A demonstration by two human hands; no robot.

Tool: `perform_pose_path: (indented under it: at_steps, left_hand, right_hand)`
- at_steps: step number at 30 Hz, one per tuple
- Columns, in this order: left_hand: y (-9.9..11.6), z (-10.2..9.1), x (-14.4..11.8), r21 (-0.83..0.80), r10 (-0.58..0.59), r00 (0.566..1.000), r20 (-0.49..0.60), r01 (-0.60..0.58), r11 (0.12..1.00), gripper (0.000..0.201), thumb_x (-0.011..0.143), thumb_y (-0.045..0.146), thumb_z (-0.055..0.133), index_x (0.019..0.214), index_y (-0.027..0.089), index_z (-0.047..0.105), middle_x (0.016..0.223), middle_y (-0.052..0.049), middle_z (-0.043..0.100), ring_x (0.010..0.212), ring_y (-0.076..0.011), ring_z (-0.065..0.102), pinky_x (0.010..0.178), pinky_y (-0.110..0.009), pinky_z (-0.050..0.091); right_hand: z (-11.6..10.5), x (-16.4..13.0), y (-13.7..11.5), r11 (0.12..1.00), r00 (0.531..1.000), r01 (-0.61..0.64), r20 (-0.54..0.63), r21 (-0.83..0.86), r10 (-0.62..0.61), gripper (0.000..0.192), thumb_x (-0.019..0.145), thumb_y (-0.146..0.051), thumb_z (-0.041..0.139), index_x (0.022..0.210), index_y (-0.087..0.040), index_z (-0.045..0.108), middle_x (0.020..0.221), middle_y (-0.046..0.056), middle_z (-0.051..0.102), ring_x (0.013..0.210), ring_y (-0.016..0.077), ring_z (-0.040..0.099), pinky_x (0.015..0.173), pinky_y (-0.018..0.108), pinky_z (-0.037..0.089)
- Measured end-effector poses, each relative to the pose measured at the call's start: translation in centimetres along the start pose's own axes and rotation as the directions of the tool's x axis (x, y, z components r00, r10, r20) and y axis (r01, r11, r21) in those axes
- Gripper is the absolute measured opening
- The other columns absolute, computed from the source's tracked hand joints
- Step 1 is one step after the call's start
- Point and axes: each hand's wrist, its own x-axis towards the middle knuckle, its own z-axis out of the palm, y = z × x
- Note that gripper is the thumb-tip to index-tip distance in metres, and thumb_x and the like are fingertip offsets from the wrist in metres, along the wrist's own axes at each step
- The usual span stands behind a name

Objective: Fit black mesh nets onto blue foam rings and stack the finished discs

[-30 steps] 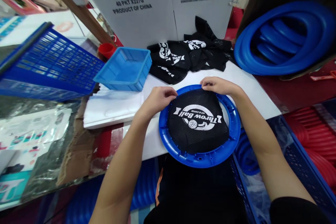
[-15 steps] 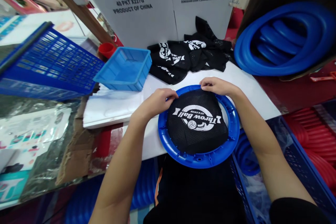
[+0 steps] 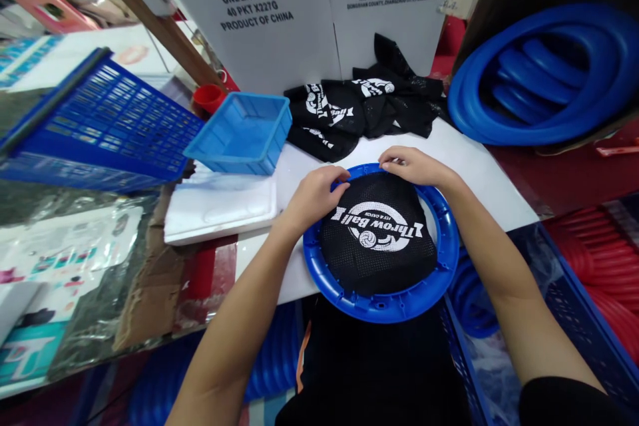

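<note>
A blue plastic ring (image 3: 384, 306) lies flat on the white table (image 3: 479, 180) in front of me, overhanging its near edge. A black mesh net (image 3: 379, 239) printed "Throw Ball" in white is spread over the ring's opening. My left hand (image 3: 314, 196) pinches the net's far left edge against the ring. My right hand (image 3: 412, 165) grips the net's far edge at the top of the ring. A pile of more black printed nets (image 3: 364, 110) lies at the back of the table.
A light blue tray (image 3: 242, 133) and a tilted dark blue basket (image 3: 100, 126) stand at left, a small red cup (image 3: 208, 96) behind them. Stacked blue rings (image 3: 544, 73) lean at right. White cartons (image 3: 304, 6) close the back. Red rings (image 3: 604, 266) sit low right.
My left hand has slid a little right and toward me along the net's edge. My right hand, the ring and the net stay about where they were.
</note>
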Motion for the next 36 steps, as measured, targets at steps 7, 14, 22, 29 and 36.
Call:
perform_pose_path:
  at_steps: [7, 14, 22, 29, 36]
  left_hand:
    - [0.2, -0.2, 0.1, -0.098, -0.080, 0.996, -0.048, 0.075, 0.992, 0.014, 0.089, 0.015, 0.068, 0.100, 0.019, 0.076, 0.093, -0.004, 0.080, 0.086, -0.0203, 0.072, 0.083, -0.034, 0.057]
    - [-0.1, 0.3, 0.6, -0.085, -0.184, 0.983, 0.012, 0.184, 0.979, 0.021, 0.093, 0.015, 0.061, 0.098, 0.018, 0.081, 0.108, -0.010, 0.081, 0.104, -0.0251, 0.072, 0.099, -0.041, 0.055]
    - [-0.3, -0.3, 1.4, -0.193, -0.278, 0.953, 0.118, 0.297, 0.935, 0.019, 0.088, 0.019, 0.061, 0.088, 0.020, 0.080, 0.099, -0.007, 0.081, 0.097, -0.0255, 0.072, 0.096, -0.041, 0.055]
    - [-0.5, 0.0, 1.4, -0.267, -0.316, 0.945, 0.078, 0.325, 0.907, 0.019, 0.086, 0.023, 0.061, 0.087, 0.019, 0.079, 0.100, -0.008, 0.082, 0.098, -0.0266, 0.072, 0.098, -0.042, 0.054]
    - [-0.9, -0.1, 1.3, -0.303, -0.326, 0.941, 0.090, 0.337, 0.891, 0.020, 0.087, 0.023, 0.062, 0.091, 0.019, 0.081, 0.101, -0.008, 0.082, 0.099, -0.0254, 0.072, 0.096, -0.040, 0.054]
  right_hand:
    - [1.4, 0.7, -0.1, 0.987, 0.987, 0.161, 0.002, -0.026, -0.161, 0.016, 0.096, -0.034, 0.061, 0.092, -0.021, 0.069, 0.112, 0.010, 0.074, 0.107, 0.0260, 0.067, 0.103, 0.045, 0.051]
    - [2.1, 1.0, -0.3, 0.988, 0.986, 0.153, -0.061, -0.039, -0.155, 0.020, 0.098, -0.036, 0.056, 0.092, -0.020, 0.067, 0.102, 0.009, 0.071, 0.098, 0.0245, 0.065, 0.096, 0.042, 0.050]
    - [2.3, 1.7, 0.3, 0.995, 0.999, 0.035, -0.020, 0.097, -0.033, 0.022, 0.090, -0.041, 0.059, 0.090, -0.021, 0.067, 0.100, 0.008, 0.069, 0.097, 0.0252, 0.062, 0.097, 0.043, 0.048]
    - [2.4, 1.9, 0.4, 0.994, 1.000, 0.007, -0.020, 0.108, -0.005, 0.021, 0.090, -0.039, 0.059, 0.088, -0.021, 0.068, 0.099, 0.007, 0.069, 0.096, 0.0248, 0.061, 0.098, 0.044, 0.048]
    - [2.5, 1.8, 0.5, 0.996, 0.999, -0.011, -0.035, 0.088, 0.014, 0.017, 0.089, -0.036, 0.061, 0.088, -0.020, 0.069, 0.102, 0.007, 0.071, 0.096, 0.0241, 0.062, 0.098, 0.043, 0.049]
